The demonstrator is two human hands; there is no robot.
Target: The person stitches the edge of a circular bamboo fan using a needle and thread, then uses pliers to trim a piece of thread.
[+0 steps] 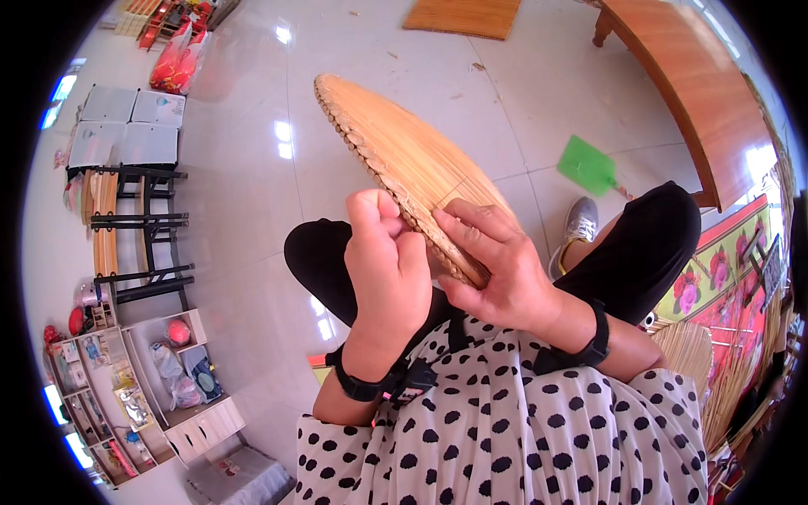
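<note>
A tan straw fan (412, 139) with a braided rim is held tilted above my lap, its narrow far end pointing away and to the left. My right hand (505, 265) grips its near end, thumb beneath and fingers pressed on the straw face. Along the braided left rim, my left hand (387, 269) is closed in a pinch, its knuckles curled beside the braid. What lies between those left fingertips is hidden. A fine dark line crosses the straw face close to the right fingertips.
A wooden table (699, 93) stands at the far right, with a green fly swatter (587, 166) on the tiled floor near my shoe (581, 220). A brown mat (463, 15) lies far ahead. Black folded stools (143, 223) and a shelf unit (126, 387) line the left. Loose straw (741, 396) is at right.
</note>
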